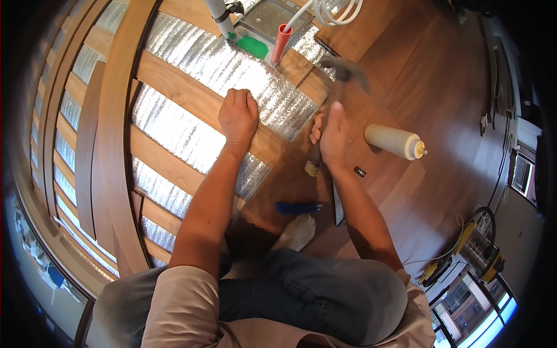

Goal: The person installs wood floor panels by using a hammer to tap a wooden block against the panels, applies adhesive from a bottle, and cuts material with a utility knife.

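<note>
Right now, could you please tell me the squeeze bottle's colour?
The squeeze bottle is pale beige with a yellow tip, head view.

- Hammer [343, 71], upper centre-right: blurred dark grey head, yellowish handle end.
- Wooden strips [174, 83], left and centre: warm light brown, with streaky grain.
- Foil sheeting [185, 47], upper left to centre: bright silver, with crinkled bands.
- Floor [415, 75], right: reddish brown, with a pale sheen.
- Bottle [387, 140], right of centre: cream, with a yellow tip.
- Tube [281, 43], top centre: red.
- Patch [252, 46] beside it: vivid green.
- Cord [342, 22], top: white.
- Blue item [296, 207], lower centre: deep blue.
- Trousers [331, 290], bottom: faded blue-grey.
- Sleeve [178, 307], lower left: plain beige.
- Machine [494, 264], lower right: yellow and black.
</note>
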Demonstrator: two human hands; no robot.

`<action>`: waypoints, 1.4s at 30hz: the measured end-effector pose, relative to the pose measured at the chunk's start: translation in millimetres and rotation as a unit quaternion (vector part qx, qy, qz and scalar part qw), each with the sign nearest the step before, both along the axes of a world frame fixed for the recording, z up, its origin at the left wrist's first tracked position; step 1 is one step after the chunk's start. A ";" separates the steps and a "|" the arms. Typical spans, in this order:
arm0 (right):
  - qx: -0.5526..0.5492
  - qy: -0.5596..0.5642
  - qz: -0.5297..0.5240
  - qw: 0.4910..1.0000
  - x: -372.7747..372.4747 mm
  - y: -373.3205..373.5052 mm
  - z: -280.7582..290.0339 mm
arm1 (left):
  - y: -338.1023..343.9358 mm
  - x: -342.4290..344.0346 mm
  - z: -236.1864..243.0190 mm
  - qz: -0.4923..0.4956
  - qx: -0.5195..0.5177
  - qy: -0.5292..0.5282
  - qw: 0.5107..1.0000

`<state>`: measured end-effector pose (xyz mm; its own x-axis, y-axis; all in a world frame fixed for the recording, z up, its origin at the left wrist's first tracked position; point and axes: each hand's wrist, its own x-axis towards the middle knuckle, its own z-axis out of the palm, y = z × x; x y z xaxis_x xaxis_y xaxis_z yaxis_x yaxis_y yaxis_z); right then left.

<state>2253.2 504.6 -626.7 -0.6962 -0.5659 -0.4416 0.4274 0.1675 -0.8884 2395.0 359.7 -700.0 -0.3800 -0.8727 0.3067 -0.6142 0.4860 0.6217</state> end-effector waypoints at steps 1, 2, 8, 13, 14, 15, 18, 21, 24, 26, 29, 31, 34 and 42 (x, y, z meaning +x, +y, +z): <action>0.002 0.000 -0.003 1.000 -2.7 0.5 -3.0 | 2.2 -0.4 0.4 -0.003 0.002 0.000 1.000; 0.011 -0.021 0.000 1.000 -4.6 2.1 -5.8 | 4.2 -1.3 0.7 -0.017 -0.004 0.008 1.000; -0.025 0.008 -0.045 0.999 10.3 12.8 12.7 | 17.1 -27.6 2.1 -0.117 -0.051 0.045 0.991; 0.002 0.044 -0.018 0.999 1.8 18.6 15.7 | 27.8 -78.8 -4.6 -0.128 -0.030 0.072 0.989; 0.021 0.049 0.006 0.999 -1.4 19.2 13.8 | 28.6 -84.5 -5.4 -0.121 -0.029 0.049 0.991; 0.022 0.050 0.004 0.999 -3.4 20.3 10.9 | 28.2 -90.0 -7.7 -0.114 -0.028 0.026 0.993; 0.054 0.060 0.024 0.996 -8.6 22.6 2.9 | 27.8 -98.8 -13.4 -0.087 -0.035 0.026 0.995; 0.072 0.081 0.054 0.993 -12.7 19.1 0.9 | 27.5 -102.3 -18.1 -0.072 -0.035 0.026 0.996; 0.077 0.089 0.071 0.990 -12.3 8.4 3.3 | 26.1 -97.7 -22.5 -0.071 -0.035 0.024 0.997; 0.089 0.122 0.080 0.985 -13.6 4.2 2.1 | 24.7 -97.0 -25.2 -0.072 -0.030 0.019 0.997; 0.178 0.218 0.122 0.952 -29.7 6.7 -14.7 | 26.9 -104.9 -23.4 -0.074 -0.046 0.053 0.995; 0.176 0.211 0.120 0.954 -29.2 -2.3 6.0 | 24.8 -100.1 -27.3 -0.079 -0.034 0.054 0.995; 0.141 0.242 0.107 0.954 -25.0 1.7 3.2 | 23.8 -97.2 -28.1 -0.079 -0.045 0.046 0.995; 0.142 0.190 0.099 0.966 -31.9 -3.2 21.3 | 24.4 -92.5 -30.7 -0.097 -0.038 0.049 0.993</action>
<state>2221.3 501.4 -605.4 -0.7298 -0.5974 -0.3324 0.0141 0.4729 -0.8810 2302.5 384.1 -730.7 -0.5043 -0.7586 0.4126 -0.4420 0.6372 0.6314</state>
